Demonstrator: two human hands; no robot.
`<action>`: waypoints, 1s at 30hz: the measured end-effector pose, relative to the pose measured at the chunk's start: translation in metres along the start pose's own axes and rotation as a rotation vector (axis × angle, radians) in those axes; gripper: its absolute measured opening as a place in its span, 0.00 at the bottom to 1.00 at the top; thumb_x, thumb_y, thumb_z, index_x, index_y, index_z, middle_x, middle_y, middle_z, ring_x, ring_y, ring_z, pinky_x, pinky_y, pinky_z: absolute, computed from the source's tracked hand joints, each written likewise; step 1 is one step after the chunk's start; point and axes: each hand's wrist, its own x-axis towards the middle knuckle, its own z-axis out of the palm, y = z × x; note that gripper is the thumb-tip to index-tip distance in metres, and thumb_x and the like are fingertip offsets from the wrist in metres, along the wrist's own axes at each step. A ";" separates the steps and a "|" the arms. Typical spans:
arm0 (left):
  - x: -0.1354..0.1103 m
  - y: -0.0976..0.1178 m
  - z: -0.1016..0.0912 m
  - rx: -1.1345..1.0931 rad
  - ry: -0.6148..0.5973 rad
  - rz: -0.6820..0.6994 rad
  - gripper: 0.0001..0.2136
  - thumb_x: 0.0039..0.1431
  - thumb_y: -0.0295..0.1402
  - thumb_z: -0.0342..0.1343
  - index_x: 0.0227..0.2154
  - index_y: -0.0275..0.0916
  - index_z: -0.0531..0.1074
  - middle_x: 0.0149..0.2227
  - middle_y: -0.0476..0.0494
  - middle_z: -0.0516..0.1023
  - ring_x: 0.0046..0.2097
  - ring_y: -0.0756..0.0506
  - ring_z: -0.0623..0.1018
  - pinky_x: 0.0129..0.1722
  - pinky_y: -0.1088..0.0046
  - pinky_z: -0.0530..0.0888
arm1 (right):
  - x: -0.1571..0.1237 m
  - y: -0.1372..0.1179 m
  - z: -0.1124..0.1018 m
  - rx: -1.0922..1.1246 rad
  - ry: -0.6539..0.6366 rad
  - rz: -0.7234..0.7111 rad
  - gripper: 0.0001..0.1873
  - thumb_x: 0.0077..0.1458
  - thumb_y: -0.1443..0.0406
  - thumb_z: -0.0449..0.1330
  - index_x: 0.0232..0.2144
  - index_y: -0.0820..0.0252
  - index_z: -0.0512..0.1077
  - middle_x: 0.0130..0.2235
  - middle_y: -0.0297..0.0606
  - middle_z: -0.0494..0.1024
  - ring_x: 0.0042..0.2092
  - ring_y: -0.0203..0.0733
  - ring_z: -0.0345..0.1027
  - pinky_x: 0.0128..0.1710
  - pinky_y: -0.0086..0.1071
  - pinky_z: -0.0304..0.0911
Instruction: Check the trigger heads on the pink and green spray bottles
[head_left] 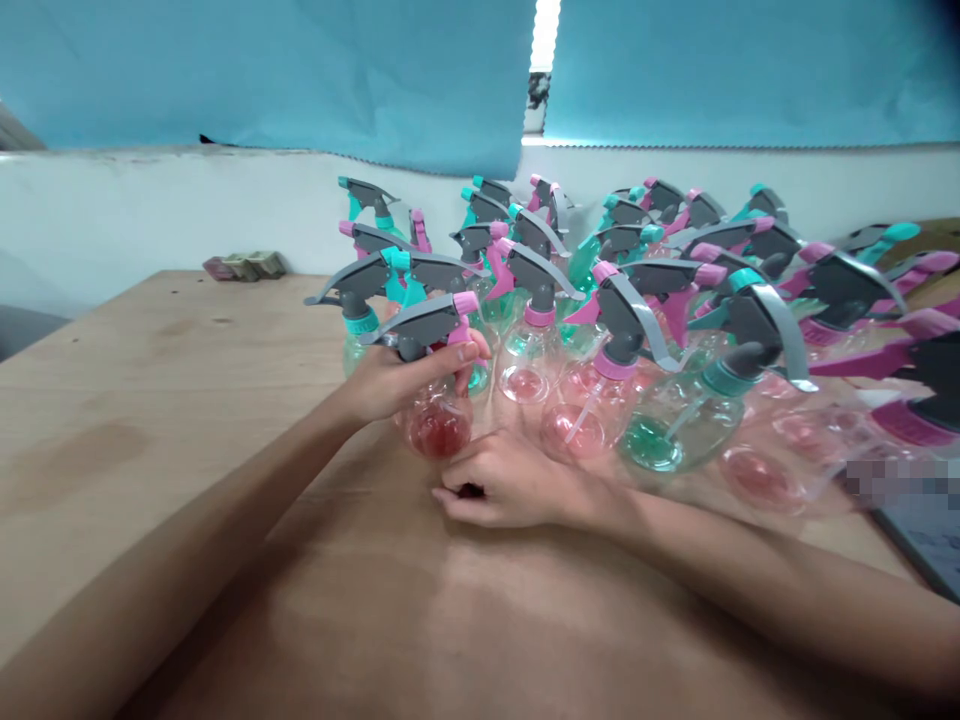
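My left hand [397, 375] is wrapped round the neck of a clear pink-bottomed spray bottle [437, 425] with a grey trigger head and pink nozzle, standing on the wooden table [150, 420]. My right hand [504, 485] lies on the table just in front of that bottle, fingers curled in loosely, with nothing visible in them. Behind stand several more spray bottles [600, 330] with grey triggers and pink or teal collars, crowded together.
A small stack of folded items [244, 266] lies at the table's far left edge by the white wall. Blue sheeting hangs above the wall. A dark flat object [926, 545] sits at the right edge of the table.
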 end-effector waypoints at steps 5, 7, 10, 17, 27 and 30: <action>0.001 -0.001 0.000 0.002 0.012 -0.015 0.14 0.63 0.46 0.66 0.37 0.39 0.78 0.26 0.49 0.77 0.29 0.49 0.78 0.29 0.77 0.76 | 0.000 0.000 0.000 0.009 -0.005 0.002 0.20 0.67 0.65 0.58 0.21 0.61 0.66 0.25 0.31 0.69 0.28 0.32 0.52 0.31 0.33 0.44; 0.001 0.000 0.000 0.001 0.008 -0.008 0.14 0.63 0.46 0.66 0.36 0.39 0.78 0.26 0.49 0.77 0.29 0.49 0.78 0.30 0.76 0.76 | 0.000 0.000 0.000 0.010 -0.005 0.001 0.20 0.67 0.65 0.58 0.21 0.61 0.65 0.25 0.31 0.69 0.28 0.32 0.53 0.31 0.33 0.44; 0.001 0.000 -0.001 -0.001 -0.001 -0.002 0.15 0.63 0.47 0.66 0.36 0.39 0.78 0.26 0.49 0.77 0.29 0.49 0.78 0.30 0.76 0.76 | 0.000 0.000 0.000 0.006 -0.004 0.003 0.20 0.67 0.65 0.58 0.21 0.61 0.64 0.25 0.31 0.69 0.28 0.32 0.53 0.31 0.34 0.44; 0.001 -0.002 -0.001 0.005 -0.009 0.004 0.14 0.64 0.46 0.65 0.38 0.39 0.78 0.27 0.48 0.77 0.30 0.49 0.77 0.30 0.75 0.76 | -0.001 0.000 0.001 0.015 -0.006 0.010 0.20 0.67 0.64 0.58 0.21 0.61 0.65 0.25 0.31 0.69 0.28 0.32 0.53 0.32 0.34 0.44; 0.001 -0.003 -0.002 0.022 -0.007 0.017 0.14 0.65 0.46 0.64 0.38 0.39 0.78 0.27 0.48 0.77 0.29 0.48 0.78 0.30 0.74 0.75 | 0.000 0.000 0.000 0.003 -0.003 0.008 0.20 0.67 0.64 0.58 0.21 0.61 0.65 0.25 0.31 0.69 0.28 0.33 0.53 0.32 0.34 0.44; 0.001 -0.002 -0.001 0.017 -0.003 0.012 0.14 0.65 0.46 0.64 0.38 0.39 0.78 0.26 0.49 0.77 0.29 0.48 0.78 0.30 0.74 0.75 | 0.000 0.000 0.001 0.004 -0.001 0.004 0.20 0.67 0.65 0.58 0.21 0.61 0.64 0.25 0.31 0.69 0.28 0.33 0.52 0.31 0.34 0.44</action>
